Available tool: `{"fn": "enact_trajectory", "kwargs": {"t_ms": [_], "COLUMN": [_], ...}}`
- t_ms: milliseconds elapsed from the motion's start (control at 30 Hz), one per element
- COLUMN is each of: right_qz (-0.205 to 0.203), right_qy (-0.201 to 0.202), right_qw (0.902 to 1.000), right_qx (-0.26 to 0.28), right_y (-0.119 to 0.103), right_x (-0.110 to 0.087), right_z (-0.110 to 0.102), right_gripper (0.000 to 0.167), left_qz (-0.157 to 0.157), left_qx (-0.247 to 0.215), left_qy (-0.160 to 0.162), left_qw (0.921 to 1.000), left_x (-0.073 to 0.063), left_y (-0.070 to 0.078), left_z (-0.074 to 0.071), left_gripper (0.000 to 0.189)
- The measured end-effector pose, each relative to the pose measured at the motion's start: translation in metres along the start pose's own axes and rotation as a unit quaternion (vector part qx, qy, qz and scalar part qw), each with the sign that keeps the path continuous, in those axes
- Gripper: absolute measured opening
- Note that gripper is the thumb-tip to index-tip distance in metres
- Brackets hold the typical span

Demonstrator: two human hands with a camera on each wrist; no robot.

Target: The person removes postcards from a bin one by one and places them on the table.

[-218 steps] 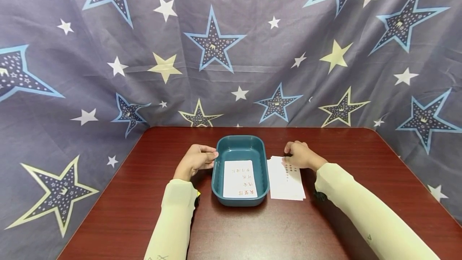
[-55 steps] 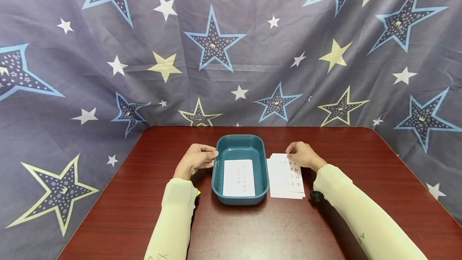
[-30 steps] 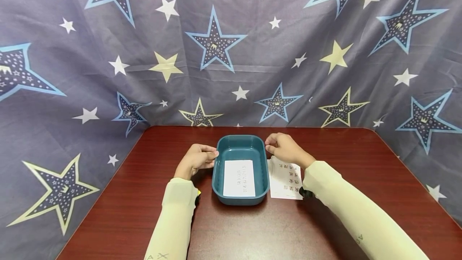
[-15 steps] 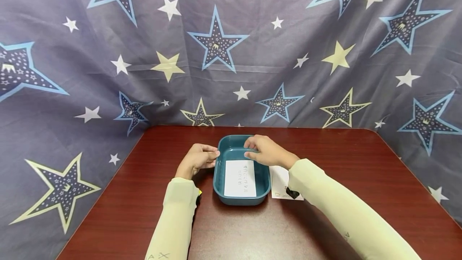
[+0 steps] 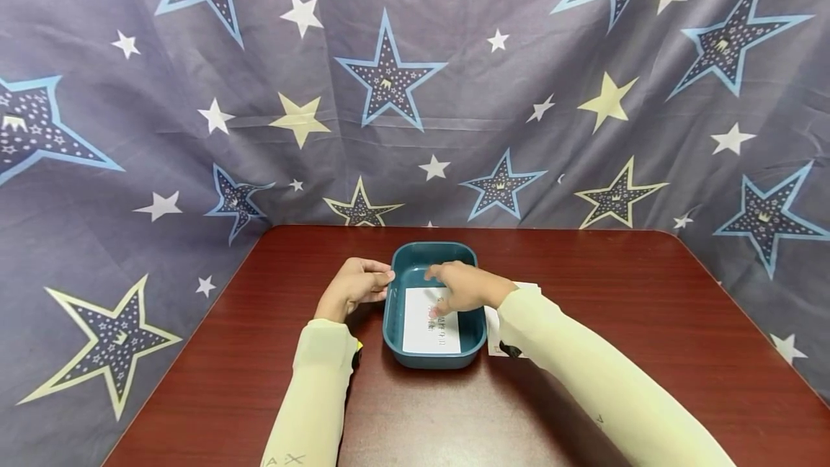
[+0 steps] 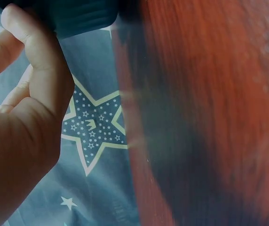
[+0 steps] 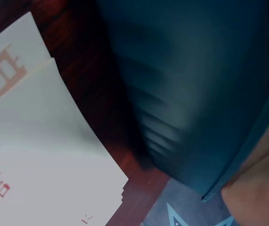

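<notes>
in the head view, the teal dish [image 5: 436, 362] stands well in from the side edges of the wood-grain table [image 5: 402, 416], its far rim near the back edge. the left hand [image 5: 353, 288] holds its left rim with thumb and fingertips. the right hand [image 5: 470, 287] reaches in over the right wall, thumb and fingers spread apart. below it, a white printed card [image 5: 421, 337] lies in the near half; a stack of white cards [image 5: 494, 330] sits just outside, right of the dish.

in the left wrist view, the left thumb touches the dish's outer wall.

in the right wrist view, the stack's edges fan slightly, red characters showing; a dark gap separates it from the ribbed, blurred wall.
</notes>
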State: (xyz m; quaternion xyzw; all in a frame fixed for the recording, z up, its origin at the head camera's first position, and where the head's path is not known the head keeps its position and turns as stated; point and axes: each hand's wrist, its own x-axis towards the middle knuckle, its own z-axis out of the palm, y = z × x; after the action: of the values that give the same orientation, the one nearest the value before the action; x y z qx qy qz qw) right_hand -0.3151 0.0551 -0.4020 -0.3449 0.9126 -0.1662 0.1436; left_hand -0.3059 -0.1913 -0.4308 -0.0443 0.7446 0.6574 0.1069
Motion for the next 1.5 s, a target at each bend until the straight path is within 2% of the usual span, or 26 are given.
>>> {"fn": "enact_trajectory", "kwargs": {"t_ms": [200, 367, 533, 800, 1000, 1100, 1233, 1400, 1500], "right_qz": [0.04, 0.047, 0.05, 0.057, 0.044, 0.038, 0.035, 0.015, -0.015], "right_qy": [-0.036, -0.053, -0.051, -0.041, -0.022, -0.007, 0.03, 0.088, 0.122], "right_qw": [0.9947, 0.9868, 0.9848, 0.9867, 0.9853, 0.986, 0.9905, 0.9946, 0.9924], "right_qx": [-0.087, -0.146, -0.158, -0.147, -0.163, -0.162, -0.129, -0.054, -0.007], "right_y": [-0.001, -0.002, -0.002, -0.002, -0.002, -0.002, -0.001, 0.003, 0.005], "right_x": [0.004, 0.006, 0.007, 0.006, 0.005, 0.003, 0.0, -0.004, -0.006], "right_z": [0.008, 0.013, 0.015, 0.017, 0.017, 0.016, 0.016, 0.013, 0.01], "right_gripper": [0.105, 0.114, 0.114, 0.115, 0.116, 0.113, 0.102, 0.072, 0.05], "left_qz": [0.003, 0.002, 0.002, 0.002, 0.002, 0.003, 0.005, 0.006, 0.005], "left_qx": [0.007, 0.003, 0.001, -0.002, -0.005, -0.003, -0.003, -0.004, -0.002], "left_qy": [0.003, -0.002, -0.004, -0.005, -0.004, -0.003, -0.001, -0.001, -0.002], "left_qw": [1.0, 1.0, 1.0, 1.0, 1.0, 1.0, 1.0, 1.0, 1.0], "left_x": [0.0, 0.0, 0.0, 0.0, 0.001, 0.0, 0.0, 0.0, 0.0], "left_y": [-0.001, 0.0, 0.0, -0.001, -0.002, -0.002, -0.002, -0.003, -0.003], "left_z": [-0.001, 0.0, 0.0, -0.001, 0.0, 0.0, 0.0, 0.0, 0.0], "left_gripper": [0.032, 0.034, 0.033, 0.034, 0.036, 0.035, 0.03, 0.03, 0.031]}}
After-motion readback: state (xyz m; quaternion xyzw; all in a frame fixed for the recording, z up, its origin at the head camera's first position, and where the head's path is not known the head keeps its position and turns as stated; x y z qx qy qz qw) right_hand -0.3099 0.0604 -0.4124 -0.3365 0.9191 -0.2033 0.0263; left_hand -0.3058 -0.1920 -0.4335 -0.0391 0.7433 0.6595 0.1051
